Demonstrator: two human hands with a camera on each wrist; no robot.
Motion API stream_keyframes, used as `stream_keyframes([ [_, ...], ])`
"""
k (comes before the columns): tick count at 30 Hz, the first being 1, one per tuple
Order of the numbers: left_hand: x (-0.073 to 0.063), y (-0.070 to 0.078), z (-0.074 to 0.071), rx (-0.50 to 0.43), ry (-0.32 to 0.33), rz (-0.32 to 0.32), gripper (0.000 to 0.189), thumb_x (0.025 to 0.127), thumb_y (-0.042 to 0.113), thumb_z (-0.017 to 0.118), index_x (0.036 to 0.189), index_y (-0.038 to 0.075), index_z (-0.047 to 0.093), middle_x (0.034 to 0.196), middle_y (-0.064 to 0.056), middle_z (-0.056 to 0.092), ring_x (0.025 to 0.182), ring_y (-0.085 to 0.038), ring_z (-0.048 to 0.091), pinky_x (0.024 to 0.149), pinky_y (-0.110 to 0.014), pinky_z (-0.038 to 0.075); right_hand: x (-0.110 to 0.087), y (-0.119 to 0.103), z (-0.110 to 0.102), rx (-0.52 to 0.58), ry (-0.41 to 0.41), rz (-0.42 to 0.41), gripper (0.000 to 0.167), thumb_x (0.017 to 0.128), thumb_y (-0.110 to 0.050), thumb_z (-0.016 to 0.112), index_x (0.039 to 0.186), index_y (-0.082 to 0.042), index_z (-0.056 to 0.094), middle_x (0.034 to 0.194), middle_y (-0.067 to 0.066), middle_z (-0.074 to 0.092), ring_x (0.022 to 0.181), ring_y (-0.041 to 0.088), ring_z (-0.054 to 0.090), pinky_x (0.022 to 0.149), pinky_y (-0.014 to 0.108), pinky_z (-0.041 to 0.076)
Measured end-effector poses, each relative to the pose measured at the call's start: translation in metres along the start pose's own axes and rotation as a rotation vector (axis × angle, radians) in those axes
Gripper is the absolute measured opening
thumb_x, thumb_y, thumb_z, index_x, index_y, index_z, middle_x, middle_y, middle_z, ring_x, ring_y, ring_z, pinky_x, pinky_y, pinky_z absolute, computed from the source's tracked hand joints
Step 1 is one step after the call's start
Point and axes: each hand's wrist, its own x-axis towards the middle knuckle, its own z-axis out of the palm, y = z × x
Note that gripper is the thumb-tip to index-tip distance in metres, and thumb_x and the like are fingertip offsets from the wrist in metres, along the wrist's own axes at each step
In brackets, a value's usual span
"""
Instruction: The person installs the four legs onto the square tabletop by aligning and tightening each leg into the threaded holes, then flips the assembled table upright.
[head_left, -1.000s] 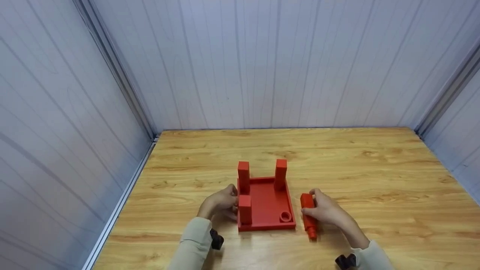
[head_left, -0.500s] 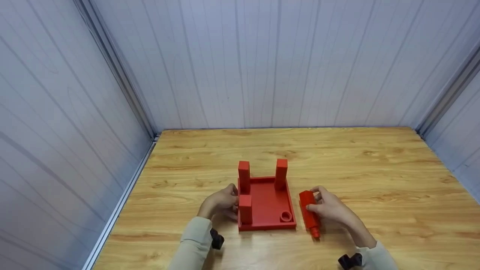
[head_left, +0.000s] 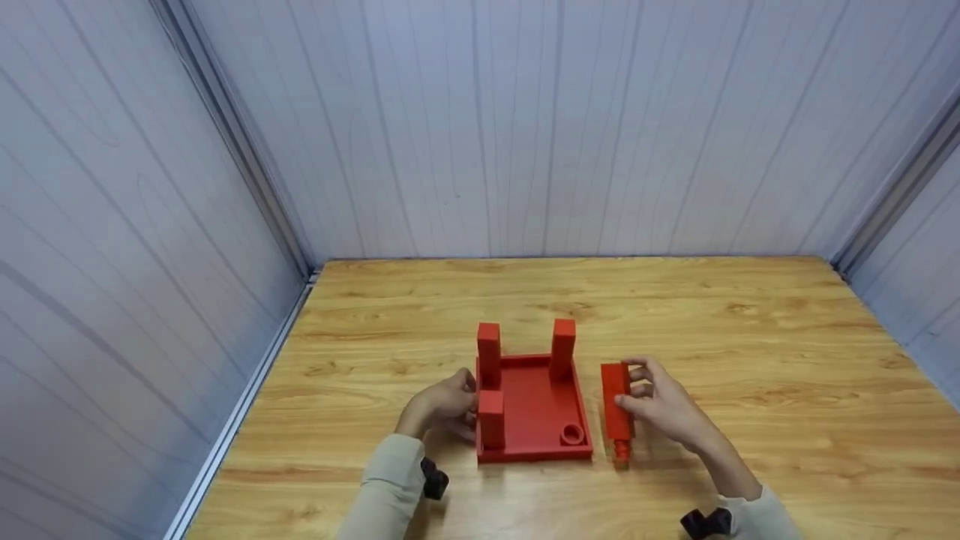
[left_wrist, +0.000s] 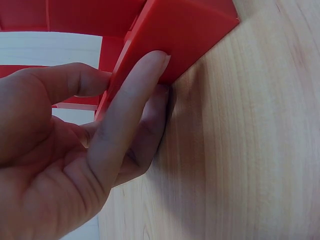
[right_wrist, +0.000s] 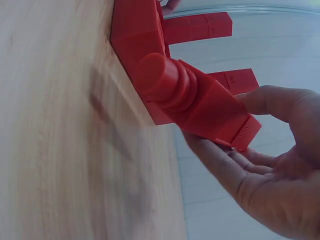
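Observation:
A red square tray-like base (head_left: 534, 405) with a raised rim lies on the wooden table. Square red posts (head_left: 491, 418) stand upright at three of its corners, and a round socket ring (head_left: 572, 434) sits in the near right corner. My left hand (head_left: 448, 401) grips the base's left side; in the left wrist view, fingers press the red wall (left_wrist: 180, 35) and its edge. Right of the base, my right hand (head_left: 664, 401) holds a loose red square post (head_left: 616, 401) between thumb and fingers. Its ridged round end (right_wrist: 159, 75) points toward me, apparently raised off the table.
The wood-grain table (head_left: 750, 337) extends around the base on all sides. White panel walls (head_left: 525, 127) close off the back and both sides. A black wrist camera (head_left: 433, 478) is strapped at each sleeve.
The post in my right hand has swung and risen slightly, its far end moving away from me, and my grip has shifted along it. My left hand and the base have stayed put.

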Motion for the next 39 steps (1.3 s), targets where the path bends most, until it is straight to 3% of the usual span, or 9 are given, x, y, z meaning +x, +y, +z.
stream_keyframes([
  [9, 0.000, -0.001, 0.000, -0.018, -0.011, -0.002, 0.020, 0.092, 0.001, 0.042, 0.111, 0.004, 0.036, 0.081, -0.012, 0.050, 0.065, -0.020, 0.054, 0.061, -0.040, 0.060, -0.001, -0.010, 0.002, 0.047, 0.011, -0.131, 0.064, 0.088, -0.012, 0.068, 0.139, -0.003, 0.033, 0.125, 0.022, 0.049, 0.109, 0.033, 0.056, 0.078, 0.029, 0.057],
  [21, 0.000, 0.000, 0.000, -0.019, -0.005, 0.003, 0.017, 0.094, 0.002, 0.041, 0.111, 0.004, 0.036, 0.080, -0.011, 0.048, 0.066, -0.020, 0.053, 0.063, -0.042, 0.060, -0.001, -0.016, 0.020, 0.143, 0.048, -0.320, 0.060, 0.084, 0.000, 0.069, 0.134, -0.004, 0.037, 0.122, 0.017, 0.051, 0.102, 0.021, 0.059, 0.074, 0.030, 0.060],
  [28, -0.001, 0.000, 0.000, -0.025, -0.004, 0.001, 0.018, 0.094, 0.003, 0.043, 0.111, 0.004, 0.036, 0.080, -0.013, 0.051, 0.066, -0.022, 0.057, 0.063, -0.044, 0.060, -0.004, -0.017, 0.035, 0.135, 0.055, -0.368, 0.061, 0.084, 0.002, 0.069, 0.133, -0.001, 0.034, 0.127, 0.013, 0.048, 0.105, 0.020, 0.057, 0.077, 0.028, 0.059],
  [34, -0.001, -0.001, -0.001, 0.052, 0.006, 0.025, 0.019, 0.094, 0.003, 0.045, 0.112, 0.002, 0.038, 0.083, -0.015, 0.052, 0.068, -0.023, 0.058, 0.060, -0.040, 0.061, -0.004, -0.015, 0.042, 0.163, 0.040, -0.428, 0.060, 0.084, 0.004, 0.068, 0.132, 0.001, 0.031, 0.127, 0.015, 0.046, 0.106, 0.017, 0.058, 0.082, 0.028, 0.058],
  [39, 0.000, -0.001, -0.002, 0.063, 0.008, 0.023, 0.020, 0.094, 0.003, 0.046, 0.113, 0.002, 0.038, 0.089, -0.018, 0.054, 0.069, -0.024, 0.060, 0.060, -0.041, 0.061, -0.004, -0.013, 0.046, 0.121, 0.025, -0.472, 0.059, 0.084, 0.002, 0.068, 0.131, -0.002, 0.032, 0.124, 0.015, 0.048, 0.106, 0.018, 0.058, 0.083, 0.030, 0.058],
])
